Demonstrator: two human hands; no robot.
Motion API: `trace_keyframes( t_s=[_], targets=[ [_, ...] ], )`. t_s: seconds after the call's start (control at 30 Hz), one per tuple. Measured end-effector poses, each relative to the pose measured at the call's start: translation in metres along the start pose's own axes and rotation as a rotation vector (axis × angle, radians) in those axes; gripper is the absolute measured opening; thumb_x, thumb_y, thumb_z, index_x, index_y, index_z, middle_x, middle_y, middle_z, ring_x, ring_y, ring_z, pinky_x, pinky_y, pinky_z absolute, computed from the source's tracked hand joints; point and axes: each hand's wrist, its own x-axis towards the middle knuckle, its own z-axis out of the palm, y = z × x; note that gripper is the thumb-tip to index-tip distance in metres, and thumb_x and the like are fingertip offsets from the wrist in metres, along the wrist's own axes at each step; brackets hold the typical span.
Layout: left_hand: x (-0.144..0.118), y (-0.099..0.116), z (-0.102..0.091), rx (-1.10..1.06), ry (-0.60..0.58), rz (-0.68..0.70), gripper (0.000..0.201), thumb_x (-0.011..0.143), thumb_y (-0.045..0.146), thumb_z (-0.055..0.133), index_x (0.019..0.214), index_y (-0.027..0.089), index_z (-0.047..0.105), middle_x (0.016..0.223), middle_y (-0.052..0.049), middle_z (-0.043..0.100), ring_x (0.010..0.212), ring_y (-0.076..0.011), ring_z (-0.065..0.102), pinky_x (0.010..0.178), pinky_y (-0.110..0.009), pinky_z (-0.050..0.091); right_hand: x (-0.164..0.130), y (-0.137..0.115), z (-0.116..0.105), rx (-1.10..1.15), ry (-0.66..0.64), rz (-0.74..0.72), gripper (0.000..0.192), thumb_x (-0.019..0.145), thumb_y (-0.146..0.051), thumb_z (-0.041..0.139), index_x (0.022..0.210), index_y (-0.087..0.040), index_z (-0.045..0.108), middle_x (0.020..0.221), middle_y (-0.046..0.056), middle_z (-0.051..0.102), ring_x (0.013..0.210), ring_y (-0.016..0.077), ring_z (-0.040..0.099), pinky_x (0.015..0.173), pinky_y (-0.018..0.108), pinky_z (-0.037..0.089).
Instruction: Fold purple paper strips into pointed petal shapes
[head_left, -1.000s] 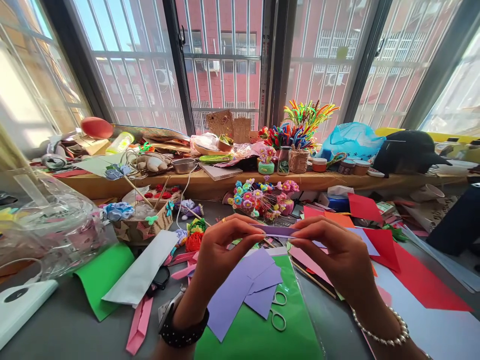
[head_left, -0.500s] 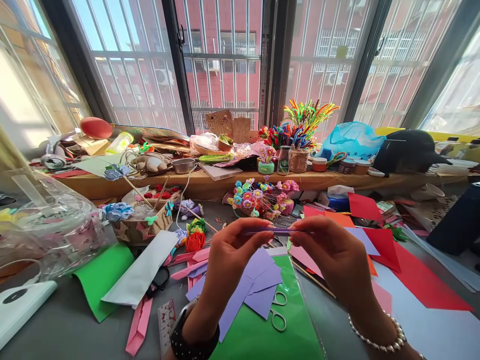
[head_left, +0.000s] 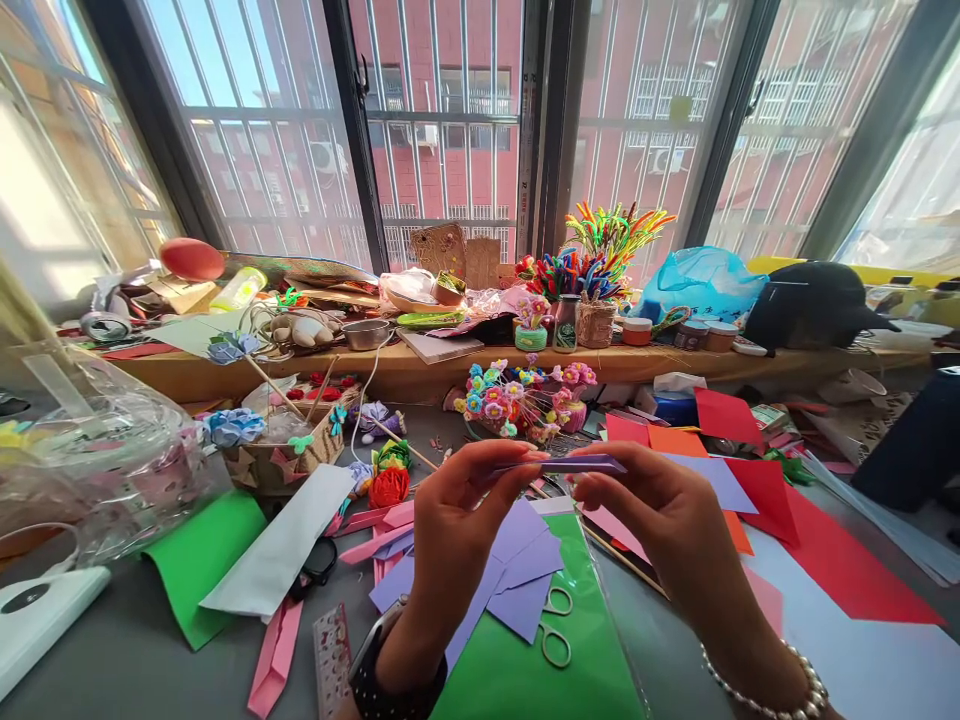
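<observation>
A folded strip of purple paper [head_left: 581, 464] is held up over the desk. My left hand [head_left: 461, 510] pinches its left part between thumb and fingers. At the strip's right end my right hand [head_left: 667, 510] has its thumb dropped below the paper, apart from the fingers, which reach along the far edge. Below lie several purple paper pieces [head_left: 517, 570], fanned over a green sheet [head_left: 585, 640] in a clear sleeve. A pair of scissors [head_left: 556, 645] rests there, its blades hidden under the purple paper. Left of these are pink folded strips [head_left: 277, 650] and a patterned ruler [head_left: 332, 650].
Red sheets [head_left: 855, 550], orange and pale blue ones cover the right side. Crocheted flowers [head_left: 510, 395] stand behind the hands, before a crowded ledge [head_left: 420, 365]. On the left are a white folded paper [head_left: 277, 550], a green sheet [head_left: 202, 560] and a flower box [head_left: 277, 460].
My right thumb has come off the purple strip and moved down, uncovering its right end. My left hand keeps its pinch.
</observation>
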Motion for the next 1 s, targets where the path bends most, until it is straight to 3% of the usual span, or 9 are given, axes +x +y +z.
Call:
trace_keyframes(
  t_s=[0.1,0.27,0.47,0.6,0.87,1.0],
  targets=[
    [0.002,-0.001,-0.001,-0.003,-0.04,-0.057,0.012,0.064,0.013,0.067,0.072,0.022,0.066,0.072,0.004,0.069,0.068,-0.0087,0.063,0.064,-0.012,0.05,0.0,0.0,0.001,0.045,0.023,-0.006,0.005,0.071,-0.025,0.063,0.073,-0.021,0.063,0.055,-0.005,0.063,0.053,0.0069,0.059,0.052,0.013,0.05],
    [0.01,0.003,-0.011,0.048,-0.231,-0.211,0.011,0.065,0.016,0.066,0.075,0.019,0.067,0.07,0.0,0.069,0.067,-0.0117,0.065,0.061,-0.014,0.05,0.001,0.001,-0.002,-0.023,0.04,-0.037,0.004,0.07,-0.023,0.064,0.073,-0.021,0.064,0.056,-0.005,0.063,0.051,0.0063,0.057,0.05,0.013,0.049],
    [0.016,0.001,-0.015,0.012,-0.235,-0.303,0.009,0.065,0.016,0.065,0.074,0.018,0.068,0.063,0.0,0.07,0.062,-0.0122,0.065,0.059,-0.016,0.052,0.003,0.003,-0.004,-0.088,0.044,-0.048,0.004,0.07,-0.022,0.063,0.073,-0.02,0.065,0.055,-0.004,0.063,0.051,0.0077,0.056,0.051,0.016,0.048],
    [0.015,0.0,-0.012,0.004,-0.172,-0.268,0.005,0.064,0.015,0.066,0.067,0.019,0.068,0.058,0.001,0.069,0.057,-0.0114,0.065,0.056,-0.015,0.052,0.003,0.003,-0.004,-0.065,0.058,-0.039,0.005,0.069,-0.023,0.064,0.072,-0.02,0.066,0.053,-0.003,0.062,0.049,0.0085,0.055,0.048,0.018,0.047],
    [0.007,0.004,-0.01,0.161,-0.113,-0.061,0.01,0.064,0.013,0.066,0.069,0.021,0.069,0.057,0.003,0.068,0.056,-0.0107,0.064,0.056,-0.014,0.051,0.006,0.004,-0.004,0.024,0.044,0.005,0.005,0.068,-0.023,0.064,0.066,-0.019,0.066,0.051,-0.003,0.061,0.049,0.0084,0.054,0.048,0.019,0.045],
    [0.006,0.002,-0.007,0.043,-0.068,-0.076,0.02,0.063,0.011,0.067,0.08,0.022,0.067,0.069,0.002,0.07,0.065,-0.0115,0.065,0.062,-0.016,0.051,0.008,0.005,-0.007,0.031,0.013,-0.012,0.007,0.07,-0.026,0.063,0.071,-0.019,0.065,0.056,-0.002,0.062,0.053,0.0098,0.055,0.051,0.02,0.047]
  ],
)
